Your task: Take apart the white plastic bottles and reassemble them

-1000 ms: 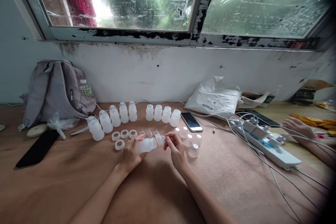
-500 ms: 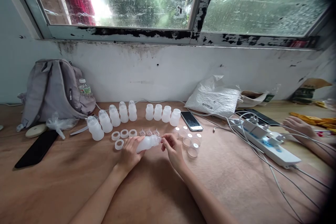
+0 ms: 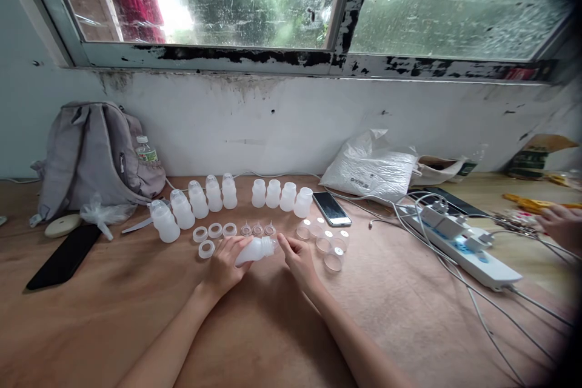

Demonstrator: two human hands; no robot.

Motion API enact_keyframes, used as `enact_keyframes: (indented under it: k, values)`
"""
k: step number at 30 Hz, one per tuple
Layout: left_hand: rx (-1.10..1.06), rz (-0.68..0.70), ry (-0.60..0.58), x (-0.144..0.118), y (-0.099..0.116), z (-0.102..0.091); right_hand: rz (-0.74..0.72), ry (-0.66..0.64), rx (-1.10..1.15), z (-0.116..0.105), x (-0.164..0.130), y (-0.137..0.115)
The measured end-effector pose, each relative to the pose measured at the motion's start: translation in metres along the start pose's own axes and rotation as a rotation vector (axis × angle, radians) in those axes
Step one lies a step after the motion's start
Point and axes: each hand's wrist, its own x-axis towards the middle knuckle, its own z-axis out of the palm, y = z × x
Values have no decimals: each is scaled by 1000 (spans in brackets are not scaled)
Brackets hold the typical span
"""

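My left hand (image 3: 227, 260) is wrapped round a frosted baby bottle (image 3: 251, 250), tipped on its side with its clear ribbed neck end to the right. Just off that end is my right hand (image 3: 297, 259), fingers curled and thumb closed against them; anything small in the pinch is hidden. Behind the bottle lie several clear nipples (image 3: 257, 228). White collar rings (image 3: 215, 231) rest by my left hand, and clear round caps (image 3: 333, 262) by my right. Several bottles with domed tops (image 3: 198, 201) stand at the back left; several topless bottles (image 3: 288, 197) stand right of them.
A phone (image 3: 332, 209) and a silvery plastic bag (image 3: 369, 167) lie behind the caps. At right are a power strip (image 3: 473, 257) with cables and another person's hand (image 3: 564, 227). A grey backpack (image 3: 95, 154) and a black phone-like slab (image 3: 63, 257) are at left.
My right hand's fingertips have shifted slightly at the bottle's neck end, the thumb now raised. The other person's hand has moved right, uncovering small metal items.
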Motion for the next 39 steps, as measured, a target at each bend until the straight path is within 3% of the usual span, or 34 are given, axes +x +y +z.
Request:
enact_keyframes:
  k: [5, 12, 16, 21, 26, 36, 39]
  values:
    - [-51, -65, -29, 2, 1, -2, 18, -95, 114, -1, -2, -8]
    - [-132, -21, -101, 2, 0, -7, 58, -182, 154, -3, 1, -7]
    - [-250, -53, -156, 4, 2, -11, 85, -177, 152, -3, 2, -4]
    - [-564, -317, -229, 9, 7, -16, 80, -137, 287, -4, 1, -11]
    - [-900, -556, -376, 12, 12, -20, 138, -357, 495, -3, -2, -25]
    - [-962, -540, -388, 12, 14, -15, 208, -392, 623, 1, -5, -26]
    - [-882, -523, -336, 11, 16, -11, 212, -347, 578, 0, -5, -26]
